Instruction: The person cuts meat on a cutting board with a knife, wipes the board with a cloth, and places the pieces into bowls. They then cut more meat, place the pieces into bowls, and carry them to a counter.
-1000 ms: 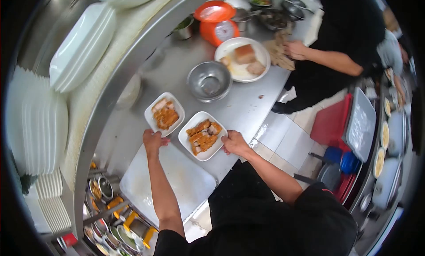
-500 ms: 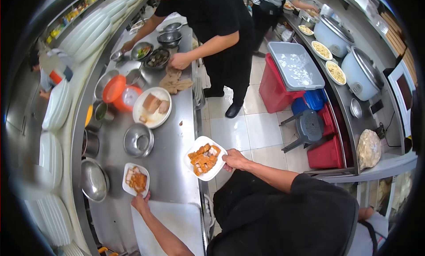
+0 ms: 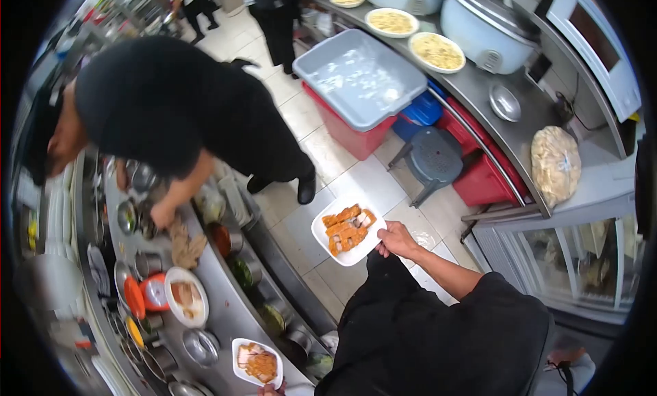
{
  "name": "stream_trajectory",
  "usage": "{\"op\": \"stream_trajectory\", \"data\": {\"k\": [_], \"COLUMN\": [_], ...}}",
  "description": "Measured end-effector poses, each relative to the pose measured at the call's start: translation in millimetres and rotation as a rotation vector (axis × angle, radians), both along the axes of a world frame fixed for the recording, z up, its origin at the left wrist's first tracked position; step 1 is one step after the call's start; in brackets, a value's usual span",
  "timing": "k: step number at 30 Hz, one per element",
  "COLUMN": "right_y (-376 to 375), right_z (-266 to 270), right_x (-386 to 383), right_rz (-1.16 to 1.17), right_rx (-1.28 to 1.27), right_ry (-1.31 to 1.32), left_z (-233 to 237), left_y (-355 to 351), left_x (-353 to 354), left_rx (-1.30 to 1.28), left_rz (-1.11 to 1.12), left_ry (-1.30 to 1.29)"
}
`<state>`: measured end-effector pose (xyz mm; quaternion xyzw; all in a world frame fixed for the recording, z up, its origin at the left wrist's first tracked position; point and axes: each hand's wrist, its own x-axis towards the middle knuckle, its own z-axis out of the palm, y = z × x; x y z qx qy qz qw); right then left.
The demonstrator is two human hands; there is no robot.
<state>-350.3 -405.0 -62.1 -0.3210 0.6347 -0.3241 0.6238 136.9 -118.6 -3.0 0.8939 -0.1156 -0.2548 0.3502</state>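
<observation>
My right hand (image 3: 398,240) grips the right edge of a white square dish (image 3: 348,230), which holds sliced, orange-brown crispy meat and hangs over the tiled floor. At the bottom, my left hand (image 3: 272,389) is mostly cut off by the frame; its fingers hold the lower edge of a smaller white dish (image 3: 257,362) with similar meat, over the steel counter. Up and left of that dish, a round white plate (image 3: 186,297) with pale meat pieces rests on the counter.
A co-worker in black (image 3: 205,115) leans over the steel counter (image 3: 229,307) at left. A grey tub (image 3: 359,78) sits on a red bin (image 3: 349,129), beside a grey stool (image 3: 434,156). Rice cookers (image 3: 482,30) and noodle plates (image 3: 438,52) line the right shelf.
The view has turned to the right. Both dishes remain in my hands; the left one now appears lower in view. The co-worker leans further over the counter.
</observation>
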Motion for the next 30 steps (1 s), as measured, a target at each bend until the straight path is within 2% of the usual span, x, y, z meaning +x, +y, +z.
{"op": "stream_trajectory", "data": {"k": [2, 4, 5, 6, 8, 10, 12, 15, 18, 19, 20, 23, 24, 25, 26, 27, 29, 30], "right_y": [-12.0, -22.5, -29.4, -36.8, -52.2, -70.6, -85.4, -106.1, -121.2, -124.3, -123.7, -111.8, -107.3, -116.7, -111.1, -107.5, -114.5, -129.2], "right_z": [-1.1, -7.8, -7.0, -5.3, -16.0, -11.9, -14.2, -6.9, -19.9, -17.9, -20.6, -5.5, -0.5, 22.7, 17.7, 37.7, 44.6, 55.6], "right_x": [-38.4, -76.9, -96.2, -116.8, -161.6, -204.5, -249.5, -301.8, -348.0, -355.0, -362.7, -355.2, -348.7, -329.9, -327.9, -318.2, -295.2, -279.4], "right_rz": [-0.212, -0.354, -0.434, -0.51, -0.661, -0.782, -0.895, -1.053, -1.138, -1.198, -1.202, -1.167, -1.189, -1.348, -1.308, -1.17, -1.203, -1.29], "right_rx": [0.038, 0.009, -0.002, -0.012, -0.07, -0.072, -0.099, -0.105, -0.171, -0.196, -0.202, -0.235, -0.272, -0.247, -0.299, -0.146, -0.112, -0.087], "right_ry": [-0.014, -0.021, -0.033, -0.044, 0.017, 0.126, 0.165, 0.177, 0.138, 0.103, 0.138, 0.161, 0.121, 0.075, 0.054, 0.154, 0.113, 0.062], "left_z": [17.4, -53.7, 4.9, 11.8, 9.0, -18.0, -35.8, -30.8, -32.7, -33.4, -19.9, -21.3, -21.6, -20.9, -11.1, -14.0, -15.6, -13.8], "left_y": [-48.8, -102.2, -162.4, -195.8, -252.1, -305.2, -356.6, -427.0, -500.8, -528.6, -551.3, -642.0, -672.9, -706.0, -736.0, -772.9, -848.7, -885.3], "left_x": [-25.6, -15.6, -113.0, -144.5, -189.8, -209.5, -235.9, -289.6, -338.1, -348.4, -369.7, -401.8, -412.5, -424.1, -438.9, -451.9, -479.0, -494.9], "left_rx": [0.202, -0.266, -0.281, -0.325, -0.331, -0.334, -0.292, -0.261, -0.254, -0.235, -0.261, -0.281, -0.332, -0.361, -0.388, -0.428, -0.468, -0.482], "left_rz": [-0.621, -0.186, -0.227, -0.263, -0.375, -0.525, -0.637, -0.785, -0.82, -0.916, -0.879, -0.94, -0.954, -0.956, -0.956, -0.961, -0.958, -0.955], "left_ry": [-0.295, 0.382, 0.365, 0.396, 0.428, 0.504, 0.462, 0.555, 0.604, 0.605, 0.64, 0.679, 0.716, 0.732, 0.722, 0.71, 0.714, 0.67]}}
